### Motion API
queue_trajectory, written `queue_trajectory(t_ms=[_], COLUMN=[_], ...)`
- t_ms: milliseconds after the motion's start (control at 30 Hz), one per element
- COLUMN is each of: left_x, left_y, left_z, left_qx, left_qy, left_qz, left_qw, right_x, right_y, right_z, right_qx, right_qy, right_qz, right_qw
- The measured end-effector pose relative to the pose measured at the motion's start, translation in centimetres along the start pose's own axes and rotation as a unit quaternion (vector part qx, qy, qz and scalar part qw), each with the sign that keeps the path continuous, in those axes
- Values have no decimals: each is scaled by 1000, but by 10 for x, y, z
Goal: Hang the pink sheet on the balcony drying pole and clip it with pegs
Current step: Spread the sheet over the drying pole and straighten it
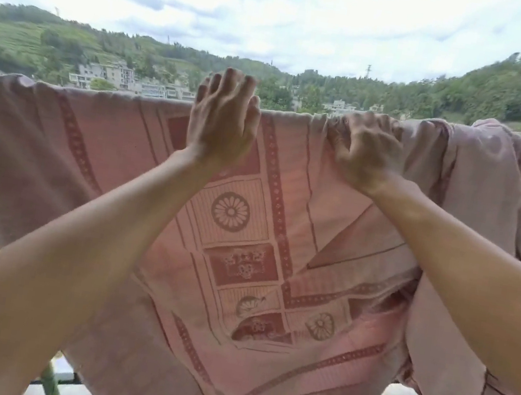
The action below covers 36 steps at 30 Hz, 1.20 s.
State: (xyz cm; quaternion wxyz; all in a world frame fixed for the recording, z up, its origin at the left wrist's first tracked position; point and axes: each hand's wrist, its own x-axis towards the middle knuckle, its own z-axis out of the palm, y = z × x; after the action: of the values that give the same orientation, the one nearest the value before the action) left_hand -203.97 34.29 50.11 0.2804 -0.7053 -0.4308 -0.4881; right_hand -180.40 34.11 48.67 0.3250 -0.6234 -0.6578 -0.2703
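The pink cloth sheet with darker red patterned borders (96, 152) hangs draped over a support hidden under its top fold. The left hand (222, 124) is raised at that fold with fingers straight, gripping nothing; whether it touches the cloth I cannot tell. Just to its right, the right hand (364, 152) curls its fingers into bunched cloth. To the right of that hand the sheet lies heaped.
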Motion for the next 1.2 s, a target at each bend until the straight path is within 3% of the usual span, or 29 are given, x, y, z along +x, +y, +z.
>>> queue_trajectory(t_ms=[100, 167, 233, 300, 433, 600, 667, 733, 800, 867, 1000, 1100, 1200], left_x=[4, -2, -7, -13, -20, -18, -13, -3, 12, 27, 42, 36, 35], left_y=[22, 16, 2, -13, -22, -30, -22, 8, 57, 108, 151, 141, 126], left_z=[33, 44, 46, 45, 44, 39, 38, 39, 43, 53, 86, 101, 103], left_qx=[8, 65, 85, 106, 130, 111, 65, -3, -63, -98, -23, 96, 104], left_qy=[-52, -51, -17, 10, 29, 12, 6, 27, 55, 34, -129, -122, -93], left_qz=[-38, -5, 24, 39, 61, 34, -4, -12, 43, 97, 49, 53, 58], left_qw=[998, 997, 996, 994, 989, 993, 998, 1000, 996, 990, 990, 986, 988], right_x=[-1, 0, 3, -3, -17, -9, -16, -19, -15, -9, -7, -13, -19], right_y=[-2, 15, 54, 104, 148, 174, 185, 185, 183, 183, 204, 243, 285], right_z=[-2, -13, -24, -30, -30, -33, -25, -25, -28, -32, -53, -81, -104], right_qx=[36, 85, 82, 10, -29, 70, 115, 86, 49, 34, 52, 68, 69], right_qy=[-17, -35, -41, -59, -67, 44, 88, 131, 142, 135, 172, 242, 288], right_qz=[-41, -53, 15, 103, 90, 257, 259, 253, 254, 250, 262, 286, 363], right_qw=[998, 994, 996, 993, 993, 963, 955, 955, 955, 958, 948, 925, 884])
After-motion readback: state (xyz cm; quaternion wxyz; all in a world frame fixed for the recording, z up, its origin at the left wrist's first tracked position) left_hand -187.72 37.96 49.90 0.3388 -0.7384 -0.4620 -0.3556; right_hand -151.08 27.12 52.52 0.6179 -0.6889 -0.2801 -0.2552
